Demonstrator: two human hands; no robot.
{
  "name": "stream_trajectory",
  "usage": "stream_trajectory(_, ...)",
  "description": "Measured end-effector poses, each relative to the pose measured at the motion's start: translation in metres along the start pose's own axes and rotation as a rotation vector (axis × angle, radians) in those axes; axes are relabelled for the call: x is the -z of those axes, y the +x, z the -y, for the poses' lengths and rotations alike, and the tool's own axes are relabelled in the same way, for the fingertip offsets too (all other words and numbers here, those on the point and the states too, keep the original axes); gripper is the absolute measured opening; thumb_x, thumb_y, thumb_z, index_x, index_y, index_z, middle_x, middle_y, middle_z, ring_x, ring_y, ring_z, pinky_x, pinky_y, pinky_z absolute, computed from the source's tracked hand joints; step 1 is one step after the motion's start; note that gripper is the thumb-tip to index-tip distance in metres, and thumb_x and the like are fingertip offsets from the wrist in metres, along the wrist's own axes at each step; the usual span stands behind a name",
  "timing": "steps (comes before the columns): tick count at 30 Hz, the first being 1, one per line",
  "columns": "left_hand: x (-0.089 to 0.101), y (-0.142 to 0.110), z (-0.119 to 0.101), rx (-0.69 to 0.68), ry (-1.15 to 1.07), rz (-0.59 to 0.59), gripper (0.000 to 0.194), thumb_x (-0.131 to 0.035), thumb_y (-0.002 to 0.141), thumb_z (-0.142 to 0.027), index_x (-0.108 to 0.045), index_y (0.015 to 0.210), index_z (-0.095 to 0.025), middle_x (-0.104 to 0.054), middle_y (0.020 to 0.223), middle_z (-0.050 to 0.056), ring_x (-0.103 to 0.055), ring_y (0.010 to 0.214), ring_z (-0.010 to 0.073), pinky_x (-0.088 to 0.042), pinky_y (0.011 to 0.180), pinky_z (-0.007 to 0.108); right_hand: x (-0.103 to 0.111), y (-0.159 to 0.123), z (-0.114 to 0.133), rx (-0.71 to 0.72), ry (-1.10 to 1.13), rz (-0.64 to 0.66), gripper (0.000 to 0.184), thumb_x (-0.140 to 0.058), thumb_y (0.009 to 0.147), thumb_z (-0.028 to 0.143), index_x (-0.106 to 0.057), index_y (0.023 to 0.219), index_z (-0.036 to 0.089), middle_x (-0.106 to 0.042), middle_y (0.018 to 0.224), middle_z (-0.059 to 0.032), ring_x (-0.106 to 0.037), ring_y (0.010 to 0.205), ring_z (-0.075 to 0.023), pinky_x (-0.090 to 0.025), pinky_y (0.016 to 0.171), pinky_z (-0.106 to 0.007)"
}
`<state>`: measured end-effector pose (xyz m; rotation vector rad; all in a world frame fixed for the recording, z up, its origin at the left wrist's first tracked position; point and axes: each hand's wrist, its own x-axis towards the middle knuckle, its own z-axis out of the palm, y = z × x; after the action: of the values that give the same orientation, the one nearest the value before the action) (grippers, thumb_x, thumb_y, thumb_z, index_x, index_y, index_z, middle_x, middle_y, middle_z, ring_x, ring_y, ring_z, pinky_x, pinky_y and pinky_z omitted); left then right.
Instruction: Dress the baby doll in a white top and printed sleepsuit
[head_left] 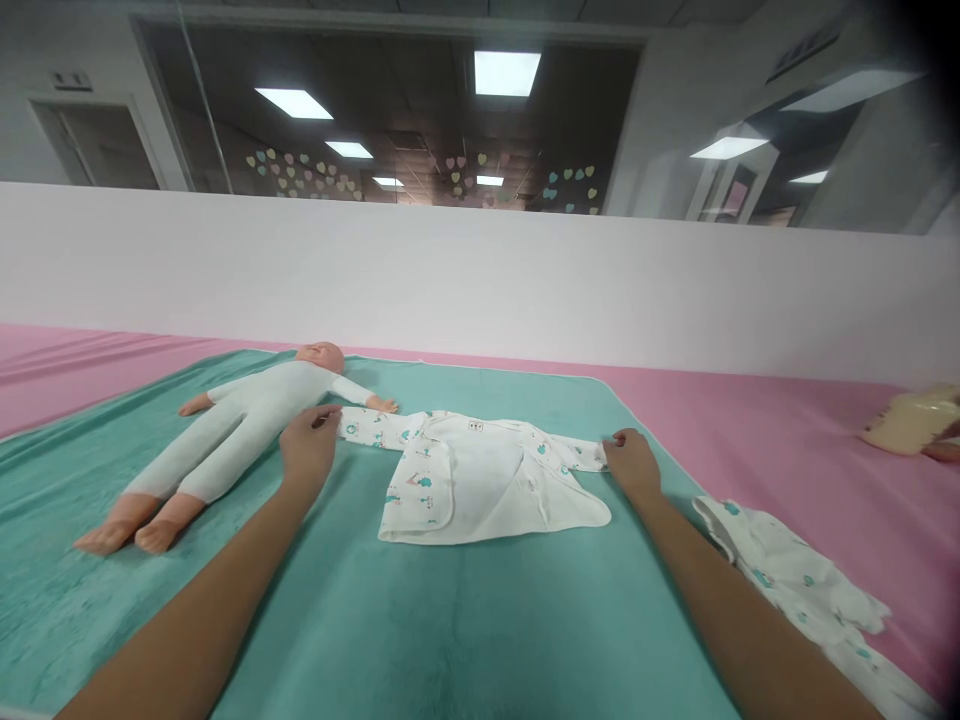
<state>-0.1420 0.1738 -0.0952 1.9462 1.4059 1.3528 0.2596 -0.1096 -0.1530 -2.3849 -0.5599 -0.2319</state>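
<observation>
Shirt (484, 475), white with small teal print, lies flat at the middle of the frame, on the teal towel (420, 610), sleeves pulled out sideways. Left hand (307, 445) pinches the cuff at the shirt's left end in frame; right hand (634, 462) pinches the cuff at the right end, fingers closed on both. Progress, as judged: spreading the shirt looks about done, neck label facing up and body opened out; left front panel lies print-up, right side shows mostly plain white. Not done: printed shirt isn't on the doll (266, 400), which lies on its back at left of frame, head toward the top, one doll hand near the left sleeve. Second printed piece, probably pants (795, 570), lies loose at lower right beside the right forearm, held by neither hand. Containers: can't make out any; nothing visible inside the shirt body, sleeve insides hidden. Towel carries doll and shirt; pants reach onto the pink sheet (712, 440) at right. Yellowish item (904, 422) at right edge, cut off, can't tell what. White low wall (450, 280) crosses mid-frame, window (375, 100) above it with heart stickers and ceiling lights, door (105, 145) upper left.
</observation>
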Motion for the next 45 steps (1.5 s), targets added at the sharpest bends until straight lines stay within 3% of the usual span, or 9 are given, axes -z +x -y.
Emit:
stream_trajectory(6, 0.000, 0.002, 0.005, 0.067, 0.082, 0.110, 0.029, -0.047, 0.076, -0.035, -0.065, 0.093, -0.021, -0.067, 0.083, 0.001, -0.059, 0.080, 0.0190, -0.047, 0.076, 0.029, 0.010, -0.007, 0.007, -0.073, -0.113, 0.143, 0.037, -0.041, 0.078, 0.053, -0.053, 0.092, 0.022, -0.063, 0.086, -0.0078, -0.058, 0.081, -0.0245, -0.038, 0.060, -0.030)
stream_trajectory(11, -0.006, 0.009, 0.021, 0.032, 0.254, 0.205, 0.037, -0.042, 0.079, -0.030, -0.063, 0.106, -0.018, -0.064, 0.106, 0.008, -0.056, 0.101, 0.0256, -0.042, 0.089, 0.035, 0.011, -0.009, 0.008, -0.019, -0.108, 0.130, 0.035, -0.045, 0.075, 0.051, -0.053, 0.088, 0.020, -0.064, 0.082, -0.0079, -0.059, 0.077, -0.0243, -0.037, 0.057, -0.030)
stream_trajectory(16, -0.010, 0.010, 0.028, 0.057, 0.411, 0.349, 0.047, -0.046, 0.076, -0.025, -0.052, 0.121, -0.013, -0.055, 0.122, 0.013, -0.050, 0.110, 0.0311, -0.042, 0.088, 0.041, 0.017, -0.011, 0.010, -0.045, -0.134, 0.140, 0.032, -0.045, 0.075, 0.049, -0.054, 0.087, 0.020, -0.063, 0.085, -0.0087, -0.059, 0.074, -0.0228, -0.039, 0.057, -0.030)
stream_trajectory(23, -0.014, 0.001, 0.027, -0.082, 0.502, 0.388, 0.047, -0.044, 0.076, -0.016, -0.047, 0.123, -0.013, -0.024, 0.144, 0.015, -0.041, 0.118, 0.0327, -0.040, 0.091, 0.045, 0.019, -0.008, 0.008, -0.033, -0.193, 0.215, 0.038, -0.043, 0.074, 0.056, -0.056, 0.069, 0.020, -0.061, 0.077, -0.0089, -0.057, 0.071, -0.0238, -0.038, 0.058, -0.033)
stream_trajectory(27, -0.017, -0.003, 0.021, -0.283, 0.564, 0.321, 0.041, -0.037, 0.080, -0.013, -0.052, 0.119, -0.016, -0.031, 0.141, 0.010, -0.037, 0.123, 0.0283, -0.037, 0.095, 0.041, 0.015, -0.008, 0.008, 0.012, 0.068, 0.131, 0.036, -0.048, 0.071, 0.053, -0.050, 0.061, 0.019, -0.058, 0.066, -0.0039, -0.051, 0.060, -0.0171, -0.034, 0.054, -0.027)
stream_trajectory(30, -0.025, -0.006, 0.017, -0.434, 0.466, 0.344, 0.038, -0.031, 0.086, -0.020, -0.056, 0.115, -0.019, -0.040, 0.137, 0.005, -0.039, 0.122, 0.0226, -0.033, 0.101, 0.035, 0.012, -0.007, 0.009, -0.007, 0.241, 0.062, 0.038, -0.044, 0.073, 0.055, -0.048, 0.063, 0.019, -0.056, 0.064, -0.0020, -0.048, 0.057, -0.0144, -0.034, 0.051, -0.025)
stream_trajectory(33, -0.036, -0.010, 0.018, -0.521, 0.372, 0.531, 0.042, -0.028, 0.090, -0.035, -0.053, 0.120, -0.022, -0.041, 0.138, 0.001, -0.034, 0.127, 0.0186, -0.028, 0.106, 0.031, 0.012, -0.006, 0.009, -0.028, 0.257, 0.034, 0.039, -0.039, 0.076, 0.055, -0.048, 0.067, 0.018, -0.057, 0.065, -0.0029, -0.048, 0.057, -0.0143, -0.034, 0.052, -0.025)
stream_trajectory(37, -0.044, -0.015, 0.023, -0.550, 0.395, 0.773, 0.049, -0.021, 0.091, -0.045, -0.039, 0.133, -0.028, -0.034, 0.142, -0.001, -0.024, 0.133, 0.0184, -0.016, 0.109, 0.039, 0.009, -0.004, 0.007, -0.030, 0.232, 0.008, 0.036, -0.038, 0.077, 0.052, -0.047, 0.069, 0.018, -0.057, 0.068, -0.0026, -0.048, 0.060, -0.0148, -0.034, 0.054, -0.025)
stream_trajectory(45, -0.039, -0.014, 0.024, -0.471, 0.519, 0.803, 0.054, -0.014, 0.090, -0.049, -0.028, 0.138, -0.029, -0.023, 0.146, -0.001, -0.016, 0.135, 0.0208, -0.011, 0.107, 0.047, 0.003, 0.004, -0.003, -0.030, 0.083, 0.003, 0.023, -0.037, 0.081, 0.041, -0.044, 0.076, 0.020, -0.056, 0.069, -0.0031, -0.049, 0.063, -0.0161, -0.034, 0.055, -0.026)
